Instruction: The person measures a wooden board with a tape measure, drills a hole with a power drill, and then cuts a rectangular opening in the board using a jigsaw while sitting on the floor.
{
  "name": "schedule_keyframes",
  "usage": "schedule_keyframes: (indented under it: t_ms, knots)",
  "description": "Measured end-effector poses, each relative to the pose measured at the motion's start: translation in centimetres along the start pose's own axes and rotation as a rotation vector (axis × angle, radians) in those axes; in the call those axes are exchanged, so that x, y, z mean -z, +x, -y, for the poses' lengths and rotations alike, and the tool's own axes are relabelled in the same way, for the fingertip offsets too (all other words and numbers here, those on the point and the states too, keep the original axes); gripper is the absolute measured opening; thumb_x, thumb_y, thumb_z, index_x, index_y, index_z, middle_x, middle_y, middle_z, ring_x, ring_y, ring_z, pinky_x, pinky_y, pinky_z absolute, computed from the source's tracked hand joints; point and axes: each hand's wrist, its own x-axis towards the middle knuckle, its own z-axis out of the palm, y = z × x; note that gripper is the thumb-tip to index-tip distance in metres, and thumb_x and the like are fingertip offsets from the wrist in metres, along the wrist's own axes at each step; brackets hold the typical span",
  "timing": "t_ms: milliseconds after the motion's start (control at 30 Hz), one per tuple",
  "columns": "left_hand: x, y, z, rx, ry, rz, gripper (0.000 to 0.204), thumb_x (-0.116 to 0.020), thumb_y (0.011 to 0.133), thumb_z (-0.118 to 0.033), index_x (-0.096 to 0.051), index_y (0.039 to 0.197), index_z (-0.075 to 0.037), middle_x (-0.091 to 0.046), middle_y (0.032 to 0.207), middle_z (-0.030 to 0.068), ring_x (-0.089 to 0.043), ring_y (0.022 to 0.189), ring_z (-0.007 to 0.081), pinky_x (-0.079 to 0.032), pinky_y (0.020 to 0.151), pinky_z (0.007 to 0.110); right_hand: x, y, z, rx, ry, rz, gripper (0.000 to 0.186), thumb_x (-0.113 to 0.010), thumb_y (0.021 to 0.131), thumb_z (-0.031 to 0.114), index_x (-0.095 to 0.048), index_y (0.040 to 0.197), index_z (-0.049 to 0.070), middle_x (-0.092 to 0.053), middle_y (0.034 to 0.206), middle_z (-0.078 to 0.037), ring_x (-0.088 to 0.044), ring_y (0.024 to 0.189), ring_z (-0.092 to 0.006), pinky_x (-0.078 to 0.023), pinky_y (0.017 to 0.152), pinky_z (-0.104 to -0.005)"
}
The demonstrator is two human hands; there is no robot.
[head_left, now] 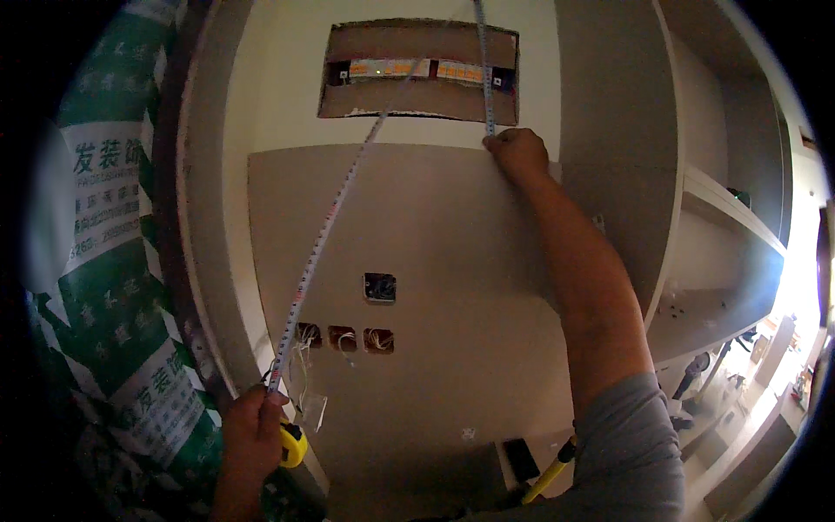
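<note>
Holding a tape measure (pixel 294 445) between two bare hands, a person works at a beige wall panel (pixel 452 217). The left hand (pixel 254 431), near and to the left, grasps the tool, its yellow case showing against the hand's right side. From that grip the pale, marked blade (pixel 323 228) runs toward the far side of the scene, crosses in front of a wall recess (pixel 391 42) with a row of breakers (pixel 461 73), and leaves the view. Another stretch of blade meets the right hand (pixel 520 155), far and to the right, which pinches it just beside the recess's near edge. Four wall boxes (pixel 379 287) sit between the hands; green-and-white sheeting (pixel 114 261) hangs at left.
</note>
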Motion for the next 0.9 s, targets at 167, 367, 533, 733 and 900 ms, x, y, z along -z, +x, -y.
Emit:
schedule_keyframes:
  t_ms: [167,367,533,733,900]
  knots:
    - [-0.8,0.0,0.1,-0.012,-0.034,-0.017,0.028,-0.053,0.106,-0.019,-0.071,0.1,0.002,-0.068,0.078,0.0126,-0.068,0.071,0.0233,-0.052,0.066,0.038,-0.3,0.0,0.0,0.009,-0.113,0.001,0.041,-0.072,0.09,0.05,-0.082,0.108,0.014,-0.078,0.111,-0.011,-0.073,0.104,-0.0334,-0.056,0.094,-0.0487]
    - [-1.3,0.4,0.1,0.034,-0.017,0.056,0.029,-0.053,0.106,-0.021,-0.071,0.098,0.001,-0.07,0.08,0.0136,-0.07,0.073,0.0242,-0.054,0.069,0.037,-0.6,0.0,0.1,-0.042,-0.09,0.048,0.042,-0.071,0.091,0.049,-0.081,0.11,0.014,-0.078,0.112,-0.01,-0.072,0.108,-0.0318,-0.051,0.098,-0.0504]
    - [-2.1,1.8,1.3,-0.09,0.0,-0.047,0.026,-0.054,0.105,-0.018,-0.071,0.097,0.0,-0.07,0.078,0.0148,-0.071,0.071,0.0272,-0.055,0.069,0.038,-0.7,1.0,-0.2,-0.053,-0.108,0.063,0.043,-0.071,0.091,0.05,-0.08,0.113,0.016,-0.077,0.114,-0.01,-0.071,0.111,-0.032,-0.051,0.098,-0.052]
    - [-1.3,3.2,-2.7,-0.043,0.042,-0.037,0.022,-0.056,0.104,-0.014,-0.07,0.095,0.0,-0.069,0.076,0.0156,-0.07,0.069,0.0282,-0.054,0.066,0.04,-0.2,0.2,0.2,-0.025,-0.144,0.042,0.045,-0.073,0.09,0.049,-0.079,0.113,0.01,-0.076,0.116,-0.012,-0.072,0.109,-0.0308,-0.055,0.095,-0.0451]
    - [-1.5,2.5,-2.9,0.006,0.057,-0.08,0.021,-0.058,0.103,-0.013,-0.069,0.092,0.0,-0.069,0.074,0.0156,-0.07,0.067,0.0289,-0.054,0.064,0.041,-0.3,0.1,0.3,-0.022,-0.098,0.047,0.045,-0.072,0.092,0.05,-0.079,0.114,0.011,-0.076,0.117,-0.012,-0.071,0.11,-0.0312,-0.055,0.096,-0.0449]
